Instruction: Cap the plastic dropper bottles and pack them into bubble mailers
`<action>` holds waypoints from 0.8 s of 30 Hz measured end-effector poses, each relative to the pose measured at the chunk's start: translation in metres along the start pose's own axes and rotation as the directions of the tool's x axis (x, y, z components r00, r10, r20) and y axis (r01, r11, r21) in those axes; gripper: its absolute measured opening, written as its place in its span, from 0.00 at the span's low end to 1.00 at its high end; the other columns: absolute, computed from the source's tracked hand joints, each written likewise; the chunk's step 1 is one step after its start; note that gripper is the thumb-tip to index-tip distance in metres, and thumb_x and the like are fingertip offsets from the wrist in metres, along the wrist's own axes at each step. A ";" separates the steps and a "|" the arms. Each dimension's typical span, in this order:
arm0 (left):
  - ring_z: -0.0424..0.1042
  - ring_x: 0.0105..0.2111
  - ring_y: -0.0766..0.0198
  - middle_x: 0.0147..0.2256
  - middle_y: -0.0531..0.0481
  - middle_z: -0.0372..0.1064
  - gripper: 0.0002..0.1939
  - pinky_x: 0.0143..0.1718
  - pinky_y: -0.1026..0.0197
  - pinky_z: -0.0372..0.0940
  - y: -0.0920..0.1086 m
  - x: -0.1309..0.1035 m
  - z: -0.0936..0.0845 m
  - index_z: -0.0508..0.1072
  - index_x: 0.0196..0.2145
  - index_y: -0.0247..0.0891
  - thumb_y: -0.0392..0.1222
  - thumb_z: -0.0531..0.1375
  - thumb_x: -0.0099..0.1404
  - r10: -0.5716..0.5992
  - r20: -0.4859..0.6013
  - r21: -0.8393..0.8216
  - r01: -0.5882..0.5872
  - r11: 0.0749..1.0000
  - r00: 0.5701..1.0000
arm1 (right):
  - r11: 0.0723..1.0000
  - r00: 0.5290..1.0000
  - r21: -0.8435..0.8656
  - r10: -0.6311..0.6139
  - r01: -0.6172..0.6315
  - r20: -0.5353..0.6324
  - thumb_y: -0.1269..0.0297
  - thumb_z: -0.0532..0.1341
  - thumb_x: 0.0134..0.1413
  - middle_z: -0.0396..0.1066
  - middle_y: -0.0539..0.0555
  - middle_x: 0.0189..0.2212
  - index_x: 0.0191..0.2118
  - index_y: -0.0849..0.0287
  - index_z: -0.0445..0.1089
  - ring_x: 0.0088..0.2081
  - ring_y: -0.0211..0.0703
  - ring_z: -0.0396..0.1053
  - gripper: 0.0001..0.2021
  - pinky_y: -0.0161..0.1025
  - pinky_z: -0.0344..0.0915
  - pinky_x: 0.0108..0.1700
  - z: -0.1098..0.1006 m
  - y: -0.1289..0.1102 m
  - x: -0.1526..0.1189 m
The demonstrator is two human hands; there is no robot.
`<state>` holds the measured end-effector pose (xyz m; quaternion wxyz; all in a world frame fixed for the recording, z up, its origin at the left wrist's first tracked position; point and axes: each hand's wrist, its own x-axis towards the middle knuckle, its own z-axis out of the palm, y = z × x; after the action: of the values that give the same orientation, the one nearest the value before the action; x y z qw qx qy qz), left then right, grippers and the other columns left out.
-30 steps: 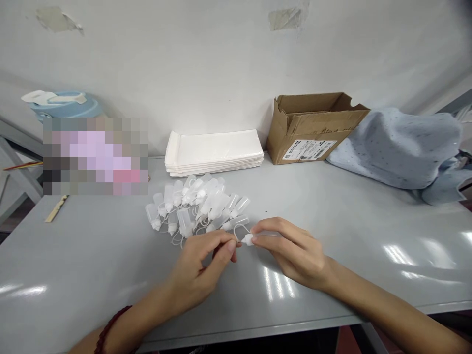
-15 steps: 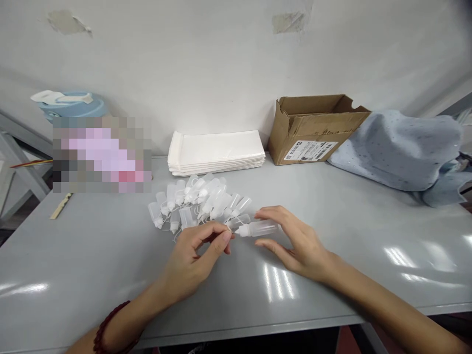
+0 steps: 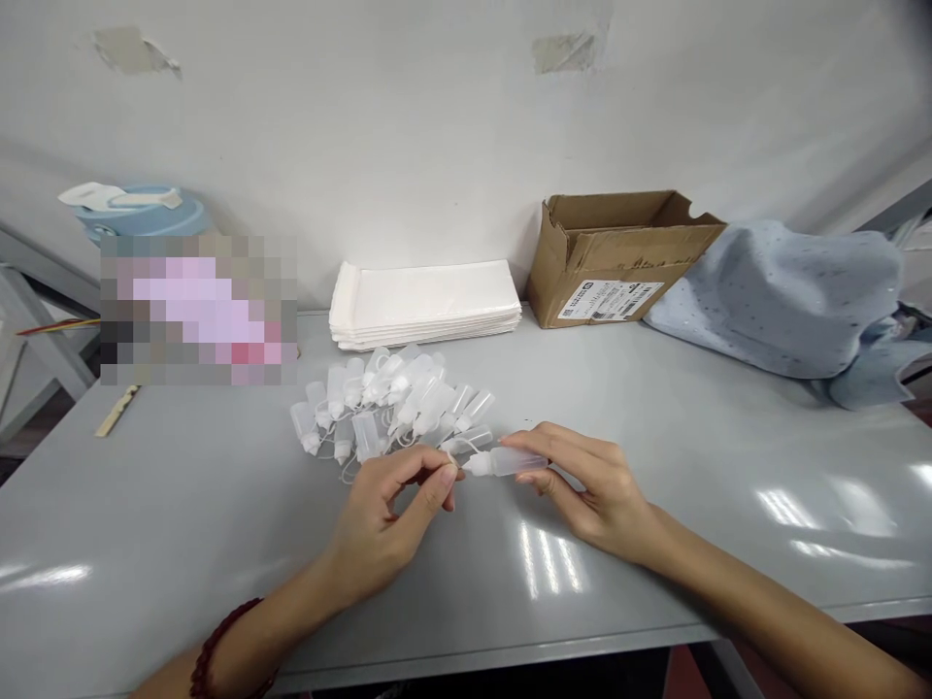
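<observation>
Head view, left fingers pinching tether, right fingers gripping bottle, carton label illegible

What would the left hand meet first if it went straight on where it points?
Likely the left hand would meet the white nozzle of the bottle in the right hand; depth is unclear here.

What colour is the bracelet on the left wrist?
The bracelet is dark red; it shows best in the head view, at the bottom left.
</observation>
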<state>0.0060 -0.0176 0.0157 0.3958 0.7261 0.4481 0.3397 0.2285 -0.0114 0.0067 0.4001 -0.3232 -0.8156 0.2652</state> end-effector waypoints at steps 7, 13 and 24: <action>0.63 0.23 0.71 0.21 0.57 0.63 0.13 0.26 0.69 0.58 0.000 0.000 0.002 0.68 0.25 0.37 0.37 0.51 0.67 -0.014 0.018 0.009 0.013 1.000 1.000 | 0.999 0.999 -0.033 -0.041 0.041 0.001 0.77 0.53 0.60 0.67 0.55 0.32 0.53 0.62 0.63 0.29 0.39 0.64 0.16 0.37 0.65 0.27 0.002 0.002 -0.002; 0.62 0.22 0.71 0.21 0.57 0.63 0.15 0.25 0.69 0.57 -0.001 -0.002 0.004 0.66 0.24 0.37 0.38 0.51 0.67 -0.024 0.042 0.010 0.023 1.000 0.999 | 0.997 0.999 -0.062 -0.040 0.041 0.016 0.76 0.53 0.60 0.68 0.55 0.31 0.52 0.62 0.63 0.28 0.38 0.65 0.15 0.36 0.65 0.26 0.002 0.003 -0.005; 0.61 0.22 0.71 0.21 0.56 0.62 0.15 0.24 0.68 0.55 -0.002 -0.001 0.006 0.66 0.23 0.37 0.39 0.50 0.68 -0.034 0.080 0.030 0.031 0.999 0.996 | 0.996 0.998 -0.074 -0.043 0.046 0.039 0.76 0.53 0.59 0.67 0.54 0.29 0.50 0.66 0.65 0.27 0.37 0.63 0.14 0.33 0.65 0.26 0.004 0.006 -0.005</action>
<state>0.0096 -0.0194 0.0110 0.4087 0.7374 0.4482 0.2971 0.2295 -0.0122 -0.0025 0.3782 -0.3148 -0.8392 0.2317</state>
